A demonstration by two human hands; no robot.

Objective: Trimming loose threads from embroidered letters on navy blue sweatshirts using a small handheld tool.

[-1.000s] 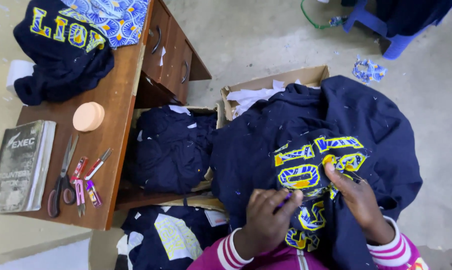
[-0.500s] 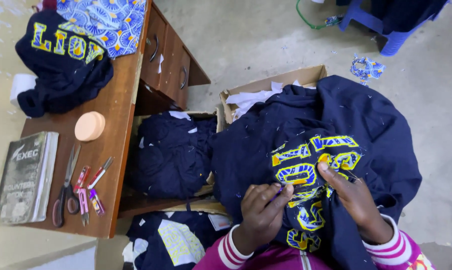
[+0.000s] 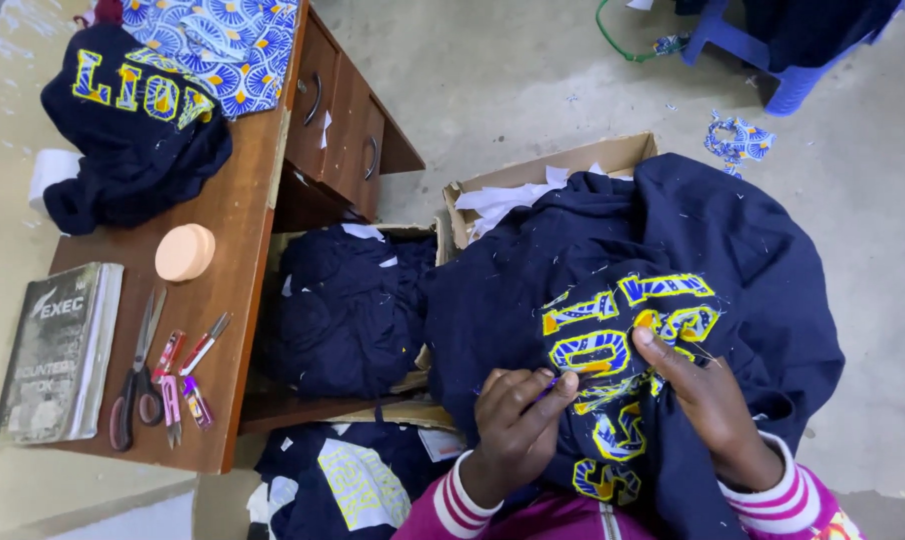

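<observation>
On lap, dark blue sweater with yellow letters, right of wooden desk. Left hand pinching small purple tool at letters, fingers curled around it. Right hand pressing cloth, fingers bent, gripping fabric. On desk: scissors, book, round peach box.

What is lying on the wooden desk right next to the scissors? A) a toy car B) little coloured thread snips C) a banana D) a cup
B: beside the scissors on the wooden desk lie a few small pink and red thread snips; no banana, toy car or cup is there.
</observation>
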